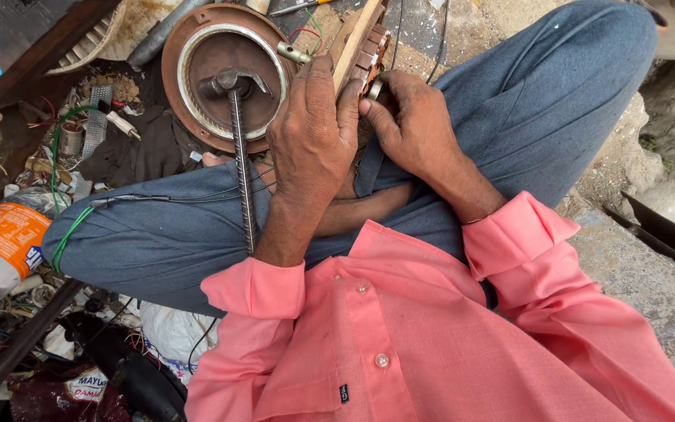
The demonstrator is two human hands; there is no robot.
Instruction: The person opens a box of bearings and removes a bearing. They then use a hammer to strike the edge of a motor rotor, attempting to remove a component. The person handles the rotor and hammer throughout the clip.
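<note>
I sit cross-legged in grey-blue trousers and a pink shirt. My left hand (312, 133) grips the near edge of a round motor stator with copper windings (361, 43), standing on edge between my knees. My right hand (413, 125) presses against the same part from the right, fingers curled at its lower rim. Just left of it lies a rusty round motor cover (197, 74) with a pale inner ring. A hammer with a ribbed steel rod handle (241, 141) rests with its head in the cover and its handle across my left leg.
Scrap litters the ground at left: an orange-labelled plastic bottle (1, 242), green wire (60, 148), small metal parts, a dark bar (17, 348), white cloth (173, 332). Thin black wires cross my left knee. Rough concrete (650, 273) lies at right.
</note>
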